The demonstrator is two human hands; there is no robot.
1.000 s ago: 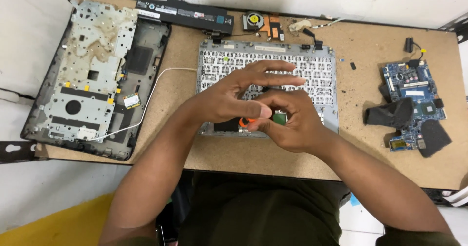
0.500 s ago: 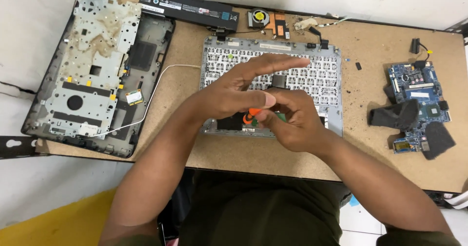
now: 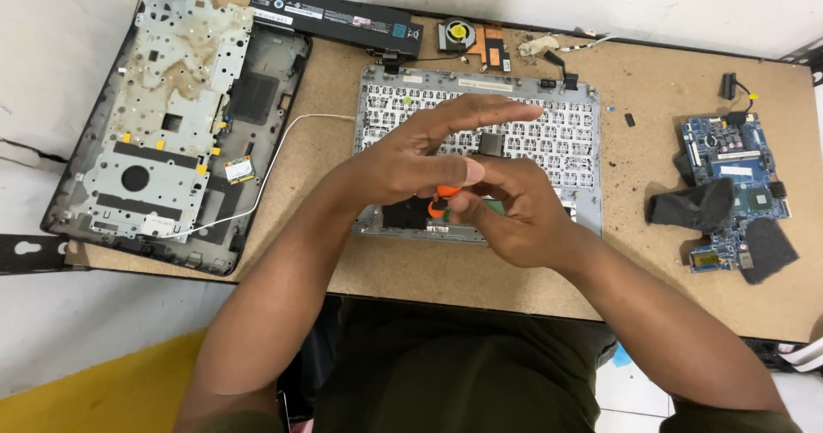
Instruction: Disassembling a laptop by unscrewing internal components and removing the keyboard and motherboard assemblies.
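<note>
Head view: orange screwdriver [image 3: 439,201] near-vertical, tip hidden.

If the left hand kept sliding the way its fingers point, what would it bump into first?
The left hand points rightward over the keyboard panel. Past its edge, probably the small black piece on the table; height is unclear.

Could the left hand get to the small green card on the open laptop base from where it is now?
Probably yes. The left hand is over the keyboard panel, steadying the orange tool; bare tabletop lies between it and the green card, with only a thin white cable crossing.
</note>
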